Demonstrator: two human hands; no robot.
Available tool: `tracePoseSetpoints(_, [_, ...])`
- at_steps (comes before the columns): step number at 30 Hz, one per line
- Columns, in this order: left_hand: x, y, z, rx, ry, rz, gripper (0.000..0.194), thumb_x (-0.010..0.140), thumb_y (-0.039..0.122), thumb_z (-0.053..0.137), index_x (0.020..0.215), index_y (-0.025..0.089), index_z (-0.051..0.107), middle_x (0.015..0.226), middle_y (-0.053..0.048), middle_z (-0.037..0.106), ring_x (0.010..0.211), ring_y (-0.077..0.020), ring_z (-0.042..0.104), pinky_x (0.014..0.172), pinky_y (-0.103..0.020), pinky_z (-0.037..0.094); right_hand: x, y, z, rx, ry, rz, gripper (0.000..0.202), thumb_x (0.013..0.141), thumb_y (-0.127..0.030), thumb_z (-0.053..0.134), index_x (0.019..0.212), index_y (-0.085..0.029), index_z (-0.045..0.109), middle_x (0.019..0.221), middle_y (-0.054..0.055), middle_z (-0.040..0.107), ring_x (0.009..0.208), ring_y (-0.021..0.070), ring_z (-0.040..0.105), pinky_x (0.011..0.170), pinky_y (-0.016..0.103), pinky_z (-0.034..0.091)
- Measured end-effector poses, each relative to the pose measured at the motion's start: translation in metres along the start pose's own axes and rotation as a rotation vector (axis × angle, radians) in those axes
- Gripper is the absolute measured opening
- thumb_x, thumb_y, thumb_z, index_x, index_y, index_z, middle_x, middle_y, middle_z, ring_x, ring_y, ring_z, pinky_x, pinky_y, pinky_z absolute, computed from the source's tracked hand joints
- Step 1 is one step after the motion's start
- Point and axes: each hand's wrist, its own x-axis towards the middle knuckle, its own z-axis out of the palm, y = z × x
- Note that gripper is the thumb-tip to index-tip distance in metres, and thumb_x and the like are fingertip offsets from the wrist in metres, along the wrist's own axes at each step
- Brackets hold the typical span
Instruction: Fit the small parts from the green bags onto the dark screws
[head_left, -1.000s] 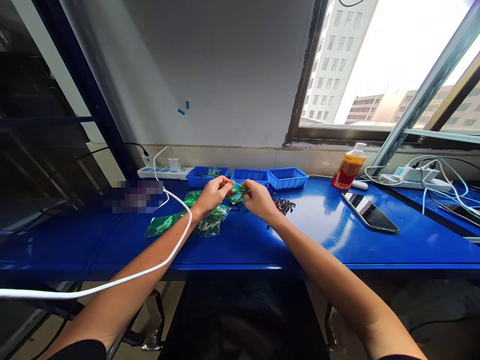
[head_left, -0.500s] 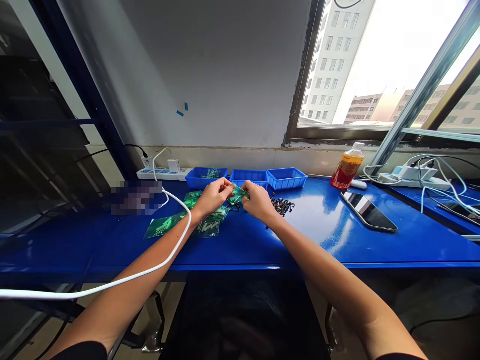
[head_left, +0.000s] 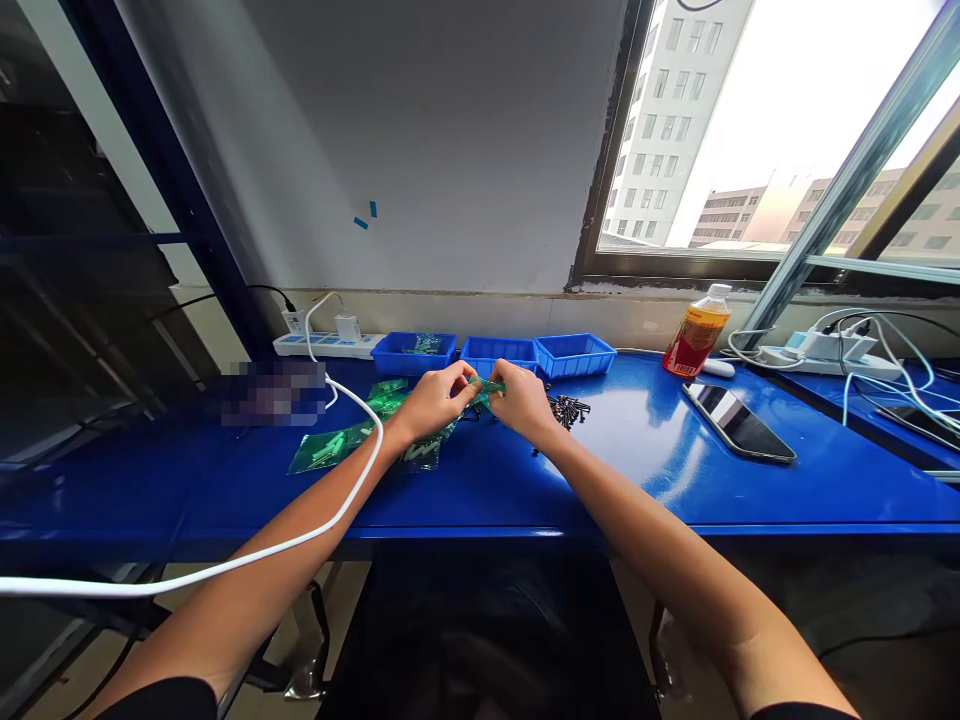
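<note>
Between my two hands a small green plastic bag [head_left: 489, 387] is held above the blue table. My left hand [head_left: 436, 402] pinches its left side, and my right hand [head_left: 519, 402] grips its right side with curled fingers. What is inside this bag cannot be made out. Under and beside my left forearm lie several green bags [head_left: 322, 450] holding pale, thin pieces. Just right of my right hand is a loose pile of dark screws [head_left: 570, 411], and a few more dark pieces lie below the held bag.
Behind my hands stand a left blue bin [head_left: 414, 368] with a bag inside, a middle bin [head_left: 498, 352] and a right bin [head_left: 574, 366]. A white cable [head_left: 330, 522] crosses over my left forearm. To the right are a phone [head_left: 739, 422] and a drink bottle [head_left: 697, 332].
The held green bag has turned and drawn flatter between my fingers. My left hand has shifted slightly right, closer to the right hand; both still grip the bag.
</note>
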Motion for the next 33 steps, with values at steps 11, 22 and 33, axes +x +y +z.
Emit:
tracePoseSetpoints(11, [-0.0002,0.0009,-0.0002,-0.012,-0.005,0.009,0.036,0.079,0.053,0.043,0.08,0.018,0.053,0.062,0.0,0.058,0.054,-0.0133,0.052,0.051,-0.023,0.037,0.0008,0.0018,0.0005,0.021,-0.005,-0.028,0.019,0.061,-0.001,0.046,0.066,-0.02,0.047,0.072,0.0,0.059,0.068,0.0156,0.052,0.056,0.023,0.029])
tracePoseSetpoints(22, [-0.0004,0.0019,-0.0011,-0.032,-0.004,0.005,0.037,0.08,0.053,0.041,0.08,0.018,0.054,0.066,-0.001,0.063,0.059,-0.0155,0.057,0.056,-0.025,0.041,-0.0004,0.002,0.0014,-0.016,0.042,0.001,0.024,0.062,-0.001,0.044,0.074,-0.02,0.052,0.081,0.002,0.059,0.074,0.0182,0.054,0.057,0.025,0.031])
tracePoseSetpoints(33, [-0.0014,0.0046,-0.0063,-0.043,0.023,-0.013,0.044,0.083,0.055,0.029,0.075,0.018,0.052,0.071,-0.005,0.067,0.064,-0.0182,0.059,0.059,-0.026,0.042,0.0015,0.005,0.0043,0.057,0.062,-0.085,0.029,0.059,0.001,0.044,0.077,-0.02,0.054,0.081,0.002,0.057,0.076,0.0169,0.054,0.067,0.025,0.039])
